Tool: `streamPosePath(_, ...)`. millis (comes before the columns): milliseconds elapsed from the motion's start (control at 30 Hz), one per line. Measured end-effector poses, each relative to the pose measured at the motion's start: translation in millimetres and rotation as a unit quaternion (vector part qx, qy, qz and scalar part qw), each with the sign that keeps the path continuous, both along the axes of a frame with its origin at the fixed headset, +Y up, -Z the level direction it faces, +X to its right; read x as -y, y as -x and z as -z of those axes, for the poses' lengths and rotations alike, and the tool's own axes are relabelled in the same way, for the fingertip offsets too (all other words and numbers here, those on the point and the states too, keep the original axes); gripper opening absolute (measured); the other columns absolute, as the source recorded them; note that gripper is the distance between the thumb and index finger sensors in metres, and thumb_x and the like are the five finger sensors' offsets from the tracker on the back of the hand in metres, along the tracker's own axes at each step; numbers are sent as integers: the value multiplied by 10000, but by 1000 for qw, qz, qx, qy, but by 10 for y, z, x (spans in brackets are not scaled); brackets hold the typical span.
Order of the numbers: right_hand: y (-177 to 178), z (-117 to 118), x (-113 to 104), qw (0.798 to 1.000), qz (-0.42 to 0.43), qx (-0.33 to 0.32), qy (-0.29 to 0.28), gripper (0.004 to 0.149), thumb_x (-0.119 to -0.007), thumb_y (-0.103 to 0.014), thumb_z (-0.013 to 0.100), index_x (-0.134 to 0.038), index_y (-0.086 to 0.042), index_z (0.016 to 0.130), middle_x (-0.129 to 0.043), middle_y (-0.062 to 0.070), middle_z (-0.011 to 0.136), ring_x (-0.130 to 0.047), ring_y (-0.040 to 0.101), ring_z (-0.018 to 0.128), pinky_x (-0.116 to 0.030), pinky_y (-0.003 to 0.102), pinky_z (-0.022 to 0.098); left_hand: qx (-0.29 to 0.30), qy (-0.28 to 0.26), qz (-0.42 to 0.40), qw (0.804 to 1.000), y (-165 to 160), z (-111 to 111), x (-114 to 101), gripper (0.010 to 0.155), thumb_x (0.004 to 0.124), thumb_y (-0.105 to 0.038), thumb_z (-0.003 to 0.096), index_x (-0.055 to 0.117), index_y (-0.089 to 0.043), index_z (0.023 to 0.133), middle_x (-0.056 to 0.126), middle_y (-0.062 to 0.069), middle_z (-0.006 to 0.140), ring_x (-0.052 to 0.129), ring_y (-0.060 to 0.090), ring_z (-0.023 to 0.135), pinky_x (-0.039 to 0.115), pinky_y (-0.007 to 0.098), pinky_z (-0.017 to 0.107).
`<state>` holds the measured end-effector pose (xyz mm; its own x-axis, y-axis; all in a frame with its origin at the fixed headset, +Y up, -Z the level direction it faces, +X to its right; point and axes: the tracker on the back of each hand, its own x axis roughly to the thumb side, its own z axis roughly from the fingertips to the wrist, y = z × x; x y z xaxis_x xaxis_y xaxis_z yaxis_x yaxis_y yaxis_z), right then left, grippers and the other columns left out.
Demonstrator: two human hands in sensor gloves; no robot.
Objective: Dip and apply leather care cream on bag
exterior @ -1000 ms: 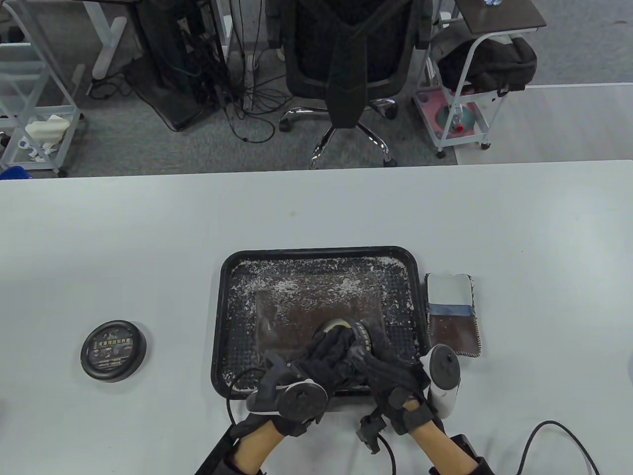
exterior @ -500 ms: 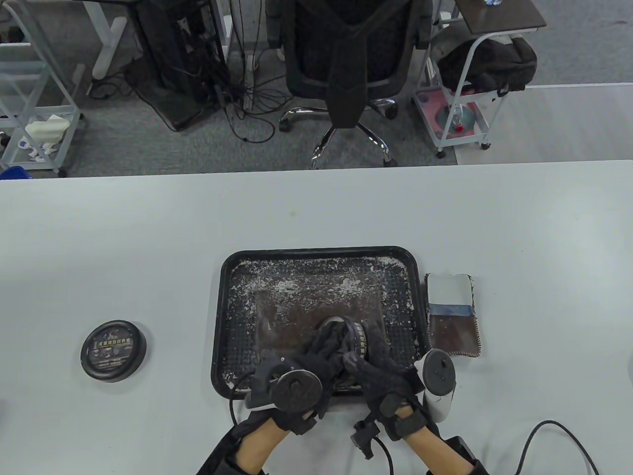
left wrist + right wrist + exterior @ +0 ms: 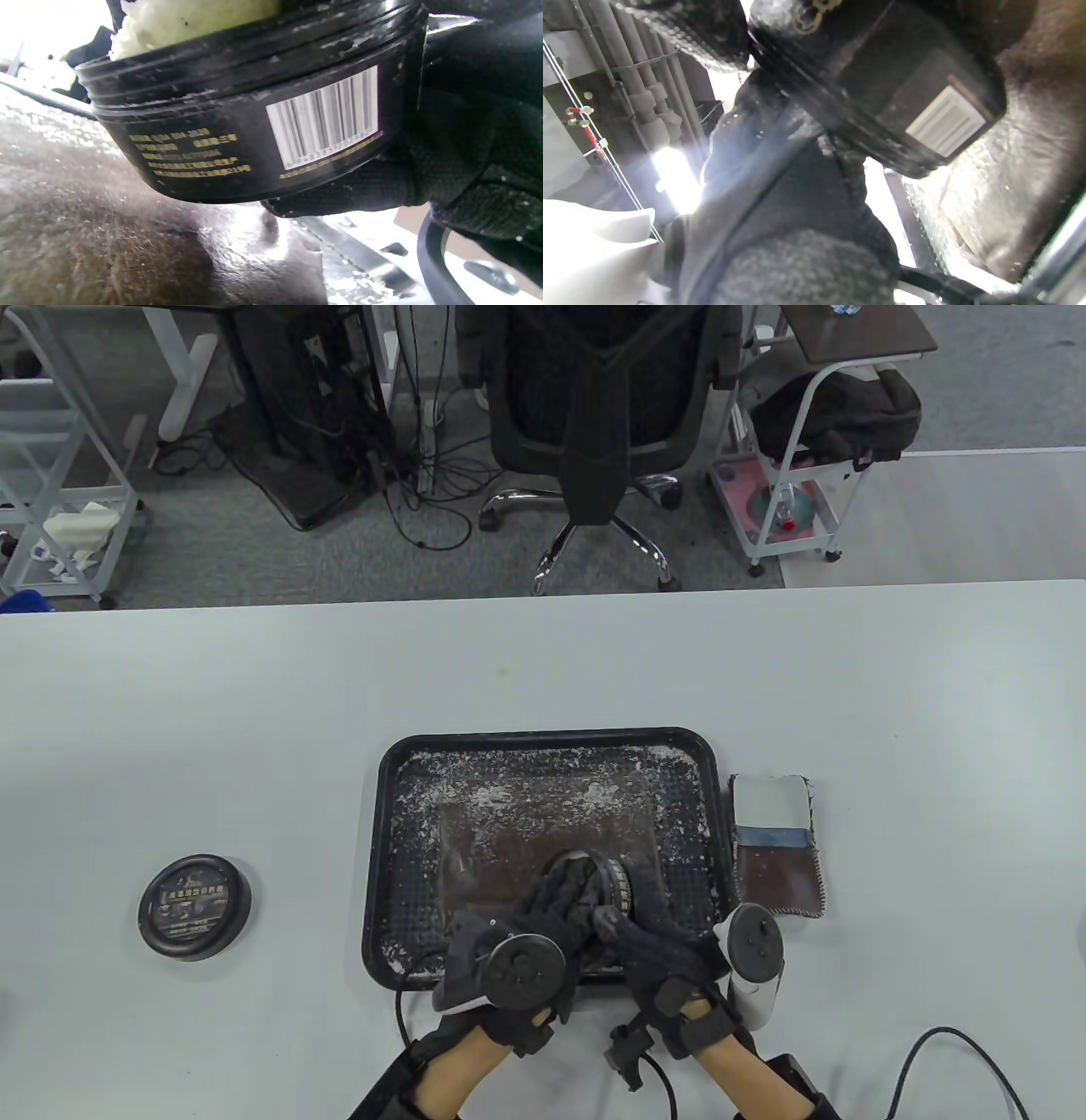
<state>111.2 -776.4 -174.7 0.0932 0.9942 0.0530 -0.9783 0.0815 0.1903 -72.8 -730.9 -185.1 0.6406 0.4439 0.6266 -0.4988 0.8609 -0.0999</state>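
A black tray (image 3: 543,734) holds a flat brown leather bag (image 3: 509,848) flecked with white cream. My right hand (image 3: 629,904) grips a black cream jar (image 3: 618,886) just above the bag's near part. Its barcode label (image 3: 324,116) and pale cream (image 3: 178,19) at the mouth show in the left wrist view. The jar (image 3: 895,97) appears tilted in the right wrist view, with the bag (image 3: 1018,178) behind it. My left hand (image 3: 562,892) stretches its fingers over and into the jar's mouth. The fingertips are hidden.
The jar's round black lid (image 3: 194,906) lies on the white table at the left. A brown and white leather swatch (image 3: 776,857) lies right of the tray. A black cable (image 3: 933,1044) curls at the near right. An office chair (image 3: 594,415) stands beyond the far edge.
My left hand has edged right and further over the jar, covering more of the pale cream. The right hand and jar have barely shifted.
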Motion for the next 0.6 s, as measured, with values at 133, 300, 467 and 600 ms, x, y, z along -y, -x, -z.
streamPosePath(133,-17,1,-35,1000,-1,1,-7,856,-781,-377,591,-201,32,1069,-425,514,933,-642,734,799,-714,665,513,25,-18,-1,1000,33,-19,-12,551,801,-280,464,698,-223,1002,663,134,1051,748,416,952,682,531,673)
streamPosePath(300,-112,24,-1,1000,13,8,15,845,-800,-392,588,-270,58,1070,-503,520,904,-718,728,752,-757,650,473,63,-69,61,994,-35,-89,-28,545,804,-288,455,698,-266,989,655,80,1065,719,371,986,655,509,705)
streamPosePath(467,-138,48,-5,999,30,10,15,845,-812,-400,588,-294,50,1082,-519,513,919,-728,728,754,-756,649,477,45,-75,40,995,-14,-99,-26,550,795,-286,466,701,-265,1008,659,86,1073,724,368,987,649,516,701)
streamPosePath(600,-185,49,-64,999,21,25,-4,838,-816,-404,586,-308,32,1089,-532,494,939,-741,717,763,-758,641,484,21,-107,9,994,15,-135,-51,550,799,-288,460,711,-273,1002,690,82,1065,761,362,975,663,514,694)
